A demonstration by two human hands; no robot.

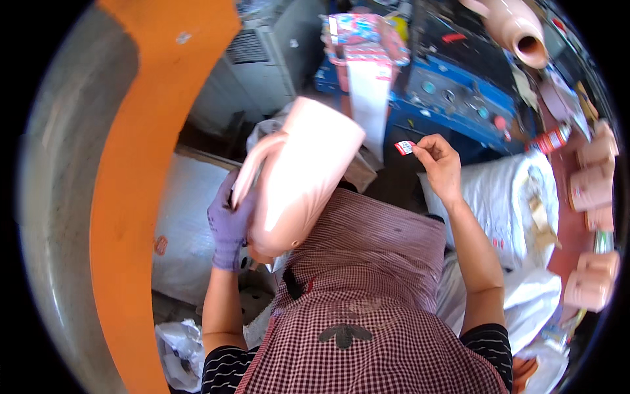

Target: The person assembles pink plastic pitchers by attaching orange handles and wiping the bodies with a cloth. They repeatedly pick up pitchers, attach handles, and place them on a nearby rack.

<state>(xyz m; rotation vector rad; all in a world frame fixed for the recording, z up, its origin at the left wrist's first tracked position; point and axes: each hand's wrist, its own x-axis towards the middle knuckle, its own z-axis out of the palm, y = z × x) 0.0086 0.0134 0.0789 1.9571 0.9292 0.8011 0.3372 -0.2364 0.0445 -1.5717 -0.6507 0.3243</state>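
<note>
A glossy pale pink jug (pixel 308 164) with a long side handle is tilted over my lap, its wide end toward the upper right. My left hand (pixel 231 220), in a purple glove, closes round the jug's handle near its lower end. My bare right hand (pixel 438 164) is raised to the right of the jug, apart from it. Between thumb and forefinger it pinches a small red and white sticker (pixel 404 148).
An orange machine frame (pixel 141 164) curves along the left. Ahead stand a pink basket (pixel 338 65) and a blue control panel (pixel 453 98) with buttons. Another pink jug (pixel 518 36) lies at the upper right. Several pink pieces (pixel 590 187) line the right edge beside a white sack (pixel 499 197).
</note>
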